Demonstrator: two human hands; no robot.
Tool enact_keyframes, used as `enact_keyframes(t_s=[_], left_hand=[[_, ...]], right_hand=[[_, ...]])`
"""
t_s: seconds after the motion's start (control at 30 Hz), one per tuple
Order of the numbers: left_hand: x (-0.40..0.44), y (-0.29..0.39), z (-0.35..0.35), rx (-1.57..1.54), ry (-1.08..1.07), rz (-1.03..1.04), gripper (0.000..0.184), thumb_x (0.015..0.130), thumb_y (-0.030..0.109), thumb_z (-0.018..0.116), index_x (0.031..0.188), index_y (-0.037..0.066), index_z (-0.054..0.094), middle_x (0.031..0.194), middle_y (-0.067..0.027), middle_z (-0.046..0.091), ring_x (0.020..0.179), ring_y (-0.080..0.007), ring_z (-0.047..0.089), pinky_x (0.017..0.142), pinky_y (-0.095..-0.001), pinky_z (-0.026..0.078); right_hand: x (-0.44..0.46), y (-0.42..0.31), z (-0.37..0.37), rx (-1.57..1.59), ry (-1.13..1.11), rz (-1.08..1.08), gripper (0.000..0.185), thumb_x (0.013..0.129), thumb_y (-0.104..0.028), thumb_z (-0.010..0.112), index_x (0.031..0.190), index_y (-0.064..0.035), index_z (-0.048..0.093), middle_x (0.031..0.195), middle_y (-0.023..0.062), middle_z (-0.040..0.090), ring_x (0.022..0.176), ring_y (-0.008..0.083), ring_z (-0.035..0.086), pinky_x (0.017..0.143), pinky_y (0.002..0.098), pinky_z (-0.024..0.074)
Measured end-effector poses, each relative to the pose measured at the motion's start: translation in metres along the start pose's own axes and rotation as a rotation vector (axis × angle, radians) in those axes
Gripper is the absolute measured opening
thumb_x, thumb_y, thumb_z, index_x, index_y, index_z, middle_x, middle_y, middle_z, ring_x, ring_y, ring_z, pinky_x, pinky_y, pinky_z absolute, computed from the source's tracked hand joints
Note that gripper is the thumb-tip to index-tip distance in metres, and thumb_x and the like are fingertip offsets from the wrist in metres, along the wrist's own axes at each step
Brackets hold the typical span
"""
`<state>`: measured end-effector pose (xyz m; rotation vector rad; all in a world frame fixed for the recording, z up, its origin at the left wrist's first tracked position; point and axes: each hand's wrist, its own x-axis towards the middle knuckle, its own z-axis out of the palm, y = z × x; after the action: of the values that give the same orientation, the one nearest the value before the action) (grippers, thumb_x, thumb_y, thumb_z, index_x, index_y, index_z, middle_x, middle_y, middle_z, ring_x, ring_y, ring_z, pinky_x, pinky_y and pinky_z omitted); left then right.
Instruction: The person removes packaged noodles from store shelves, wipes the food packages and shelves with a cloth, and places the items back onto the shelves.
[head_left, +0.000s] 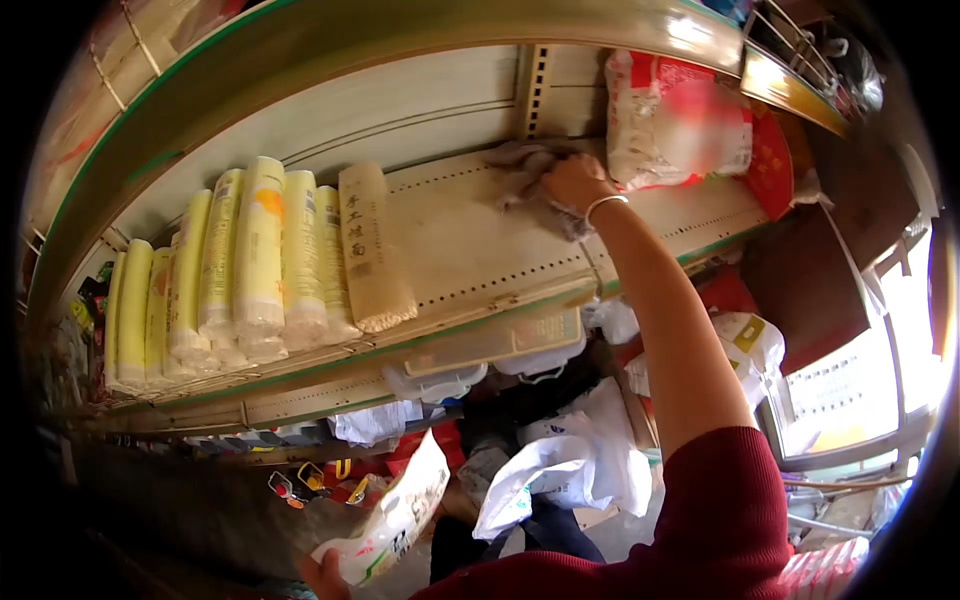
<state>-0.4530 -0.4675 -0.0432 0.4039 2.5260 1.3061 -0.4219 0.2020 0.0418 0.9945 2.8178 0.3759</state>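
Note:
My right hand [580, 183], with a white bangle at the wrist, is closed on a greyish cloth [530, 168]. The cloth is pressed against the perforated metal shelf [455, 215], beside a red and clear plastic bag [640, 130] of pale contents. Low in the view, my left hand [325, 575] grips the lower end of a white printed packet [395, 510]; part of that hand is cut off by the dark image edge. Left of the cloth, a pack of dried noodles [372, 245] leans at the shelf's back.
Several yellow cylindrical packs [258, 250] stand at the shelf's left end. Plastic boxes with lids [540, 340] sit below. White sacks [575, 460] lie near my legs. A bright window [840, 390] is at right, and the upper shelf's edge [400, 30] arches overhead.

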Motion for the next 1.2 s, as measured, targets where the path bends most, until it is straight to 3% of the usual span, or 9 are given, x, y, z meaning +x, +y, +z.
enact_keyframes(t_s=[0.2, 0.33, 0.43, 0.5, 0.67, 0.8, 0.9, 1.13, 1.2], left_hand=[[-0.031, -0.036, 0.000, -0.060, 0.193, -0.185, 0.025, 0.082, 0.019, 0.060, 0.085, -0.006, 0.061, 0.076, -0.0071, 0.059, 0.068, -0.0156, 0.048, 0.060, -0.0321, 0.041], [-0.043, -0.146, -0.018, 0.180, 0.167, -0.426, 0.024, 0.082, 0.017, 0.059, 0.085, -0.006, 0.061, 0.075, -0.0063, 0.058, 0.068, -0.0148, 0.047, 0.060, -0.0312, 0.041], [-0.025, -0.056, -0.004, -0.061, 0.071, -0.198, 0.021, 0.082, 0.015, 0.058, 0.084, -0.006, 0.061, 0.074, -0.0059, 0.058, 0.067, -0.0144, 0.046, 0.059, -0.0314, 0.040], [-0.018, -0.046, -0.003, -0.027, 0.043, -0.215, 0.020, 0.082, 0.014, 0.057, 0.085, -0.006, 0.061, 0.075, -0.0057, 0.058, 0.068, -0.0140, 0.047, 0.060, -0.0307, 0.040], [-0.009, -0.028, 0.008, -0.039, 0.035, -0.060, 0.018, 0.083, 0.012, 0.056, 0.086, -0.006, 0.061, 0.075, -0.0047, 0.059, 0.069, -0.0126, 0.049, 0.061, -0.0286, 0.041], [-0.011, -0.042, 0.009, -0.115, 0.091, -0.241, 0.016, 0.083, 0.009, 0.055, 0.085, -0.006, 0.061, 0.075, -0.0037, 0.060, 0.068, -0.0111, 0.049, 0.060, -0.0276, 0.041], [-0.013, -0.051, 0.004, -0.208, 0.110, -0.245, 0.016, 0.082, 0.008, 0.055, 0.086, -0.006, 0.061, 0.076, -0.0037, 0.060, 0.067, -0.0107, 0.049, 0.060, -0.0274, 0.041], [-0.011, -0.063, 0.013, -0.172, 0.037, -0.287, 0.020, 0.083, 0.011, 0.054, 0.091, -0.006, 0.061, 0.080, -0.0055, 0.061, 0.071, -0.0118, 0.051, 0.064, -0.0262, 0.043], [-0.009, -0.052, 0.011, -0.121, 0.023, -0.281, 0.022, 0.084, 0.012, 0.054, 0.093, -0.007, 0.061, 0.082, -0.0067, 0.061, 0.073, -0.0131, 0.052, 0.065, -0.0274, 0.043]], right_hand=[[0.095, 0.056, 0.080, 0.008, 0.263, 0.137, 0.041, 0.090, -0.034, 0.034, 0.106, -0.0054, 0.059, 0.121, 0.0234, 0.045, 0.117, 0.0406, 0.035, 0.095, 0.0481, 0.0328], [0.098, 0.043, 0.073, 0.270, -0.008, 0.207, 0.062, 0.086, -0.047, 0.036, 0.113, 0.0061, 0.050, 0.117, 0.0302, 0.045, 0.110, 0.0453, 0.044, 0.092, 0.0505, 0.0360], [0.031, -0.045, -0.011, 0.213, -0.003, 0.179, 0.048, 0.086, -0.038, 0.042, 0.110, 0.0018, 0.054, 0.109, 0.0226, 0.055, 0.101, 0.0334, 0.054, 0.083, 0.0434, 0.0444], [0.031, -0.080, -0.030, 0.040, -0.035, -0.342, 0.032, 0.083, -0.027, 0.048, 0.104, -0.0059, 0.059, 0.103, 0.0167, 0.058, 0.096, 0.0299, 0.058, 0.079, 0.0403, 0.0470], [0.079, -0.161, 0.015, 0.382, 0.770, -0.526, 0.022, 0.082, -0.023, 0.048, 0.090, -0.0077, 0.062, 0.090, 0.0127, 0.062, 0.075, 0.0278, 0.061, 0.063, 0.0372, 0.0506], [0.073, -0.087, -0.008, -0.262, 0.040, -0.233, 0.028, 0.084, -0.028, 0.046, 0.097, -0.0096, 0.064, 0.095, 0.0099, 0.064, 0.080, 0.0246, 0.063, 0.064, 0.0348, 0.0511], [0.064, -0.082, -0.012, 0.053, 0.213, 0.064, 0.024, 0.082, -0.025, 0.048, 0.094, -0.0120, 0.065, 0.096, 0.0056, 0.065, 0.079, 0.0221, 0.064, 0.059, 0.0343, 0.0510], [0.096, -0.173, 0.013, 0.060, 0.327, -0.550, 0.029, 0.080, -0.016, 0.046, 0.103, -0.0052, 0.058, 0.111, 0.0132, 0.054, 0.108, 0.0242, 0.048, 0.084, 0.0365, 0.0433], [0.073, -0.129, -0.016, 0.072, 0.008, -0.162, 0.024, 0.081, -0.023, 0.046, 0.086, -0.0089, 0.066, 0.104, 0.0125, 0.057, 0.105, 0.0241, 0.050, 0.084, 0.0357, 0.0433]])
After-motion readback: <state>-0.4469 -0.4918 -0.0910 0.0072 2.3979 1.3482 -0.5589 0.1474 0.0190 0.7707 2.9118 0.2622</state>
